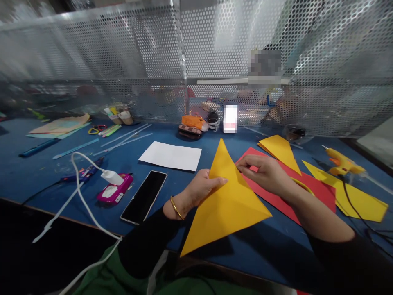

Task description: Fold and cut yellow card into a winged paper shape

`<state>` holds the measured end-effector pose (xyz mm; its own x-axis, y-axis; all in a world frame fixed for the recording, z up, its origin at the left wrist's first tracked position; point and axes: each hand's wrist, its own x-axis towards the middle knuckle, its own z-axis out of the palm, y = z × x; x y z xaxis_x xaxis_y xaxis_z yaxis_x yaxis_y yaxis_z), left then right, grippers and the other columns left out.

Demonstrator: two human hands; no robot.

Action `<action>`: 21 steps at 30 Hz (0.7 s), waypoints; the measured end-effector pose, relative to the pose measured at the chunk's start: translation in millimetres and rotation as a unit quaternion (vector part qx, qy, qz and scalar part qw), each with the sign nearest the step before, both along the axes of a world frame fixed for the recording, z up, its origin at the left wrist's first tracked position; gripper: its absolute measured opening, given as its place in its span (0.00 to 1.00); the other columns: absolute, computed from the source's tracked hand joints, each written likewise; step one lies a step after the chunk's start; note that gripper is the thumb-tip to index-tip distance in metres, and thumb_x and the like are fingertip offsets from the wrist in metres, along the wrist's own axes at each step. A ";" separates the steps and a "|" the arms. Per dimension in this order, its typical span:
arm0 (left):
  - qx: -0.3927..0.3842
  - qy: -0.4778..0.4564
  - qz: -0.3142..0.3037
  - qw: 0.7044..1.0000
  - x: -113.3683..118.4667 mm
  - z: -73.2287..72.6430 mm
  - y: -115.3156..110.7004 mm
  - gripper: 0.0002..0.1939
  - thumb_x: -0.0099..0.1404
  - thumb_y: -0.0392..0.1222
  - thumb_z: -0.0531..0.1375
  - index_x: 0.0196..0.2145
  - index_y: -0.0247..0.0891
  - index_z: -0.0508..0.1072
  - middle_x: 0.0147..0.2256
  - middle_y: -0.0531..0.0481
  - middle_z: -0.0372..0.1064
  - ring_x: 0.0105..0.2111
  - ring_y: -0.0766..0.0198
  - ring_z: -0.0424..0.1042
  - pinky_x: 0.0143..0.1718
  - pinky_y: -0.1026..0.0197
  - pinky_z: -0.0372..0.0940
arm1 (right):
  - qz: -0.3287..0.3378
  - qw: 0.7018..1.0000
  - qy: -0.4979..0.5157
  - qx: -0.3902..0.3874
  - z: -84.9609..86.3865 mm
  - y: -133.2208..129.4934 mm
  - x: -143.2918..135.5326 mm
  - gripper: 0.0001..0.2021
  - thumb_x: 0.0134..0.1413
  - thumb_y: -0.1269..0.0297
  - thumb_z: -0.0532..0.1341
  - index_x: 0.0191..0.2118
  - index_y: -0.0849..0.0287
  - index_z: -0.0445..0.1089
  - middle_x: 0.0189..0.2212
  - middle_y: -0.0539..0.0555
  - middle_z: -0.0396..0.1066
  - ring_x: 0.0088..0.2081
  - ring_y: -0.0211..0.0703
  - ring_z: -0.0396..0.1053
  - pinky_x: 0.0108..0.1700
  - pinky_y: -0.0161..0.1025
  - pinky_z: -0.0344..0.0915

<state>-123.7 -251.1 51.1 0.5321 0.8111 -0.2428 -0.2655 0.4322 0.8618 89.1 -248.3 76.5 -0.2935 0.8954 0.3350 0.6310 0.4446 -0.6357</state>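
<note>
A folded yellow sheet of paper [229, 209], pointed at the top and wide at the bottom, is held up above the table's near edge. My left hand [201, 186] grips its left side, the thumb across the front and the other fingers behind. At the right edge, near the upper point, the pinched fingers of my right hand [260, 170] close on the paper; their tips are partly hidden. Beneath my right forearm lies red paper [319, 192], with another folded yellow piece [279, 149] over its far edge.
On the right are a yellow glue gun [344, 162] and yellow paper [359, 200]. Left of my hands lie a black-screened phone [144, 196], white paper [172, 155], a purple power socket [115, 190] with a white cable, and a blue glue gun [81, 174]. Perforated metal panels [147, 53] stand behind.
</note>
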 end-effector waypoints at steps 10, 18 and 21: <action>-0.016 -0.020 0.071 0.997 1.7 -1.6 5.3 0.13 0.51 0.39 0.71 0.35 0.32 0.80 0.34 0.42 0.80 0.31 0.58 0.79 0.36 0.58 0.73 | -0.193 0.978 0.076 0.035 -12.7 8.5 26.7 0.09 0.50 0.55 0.64 0.28 0.55 0.71 0.31 0.58 0.75 0.40 0.53 0.72 0.44 0.47 0.65; 0.029 -0.088 0.252 0.963 8.6 -10.7 10.6 0.19 0.54 0.42 0.70 0.44 0.36 0.77 0.46 0.44 0.79 0.46 0.52 0.78 0.52 0.52 0.71 | -0.054 0.934 0.299 -0.190 -38.7 -28.2 -11.5 0.29 0.57 0.36 0.57 0.43 0.58 0.77 0.35 0.60 0.80 0.35 0.48 0.78 0.42 0.47 0.74; 0.040 -0.091 0.242 0.965 10.5 -11.1 11.3 0.21 0.55 0.44 0.70 0.45 0.35 0.76 0.48 0.42 0.78 0.50 0.49 0.76 0.53 0.49 0.70 | -0.077 0.936 0.302 -0.162 -39.6 -36.2 -31.3 0.23 0.53 0.43 0.64 0.40 0.59 0.78 0.31 0.57 0.79 0.32 0.48 0.76 0.37 0.46 0.74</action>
<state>-113.2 -239.9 40.1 0.1143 0.9876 -0.1078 -0.5695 0.1540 0.8075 57.8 -284.5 36.9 0.0030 0.9948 0.1020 0.1539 0.1003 -0.9830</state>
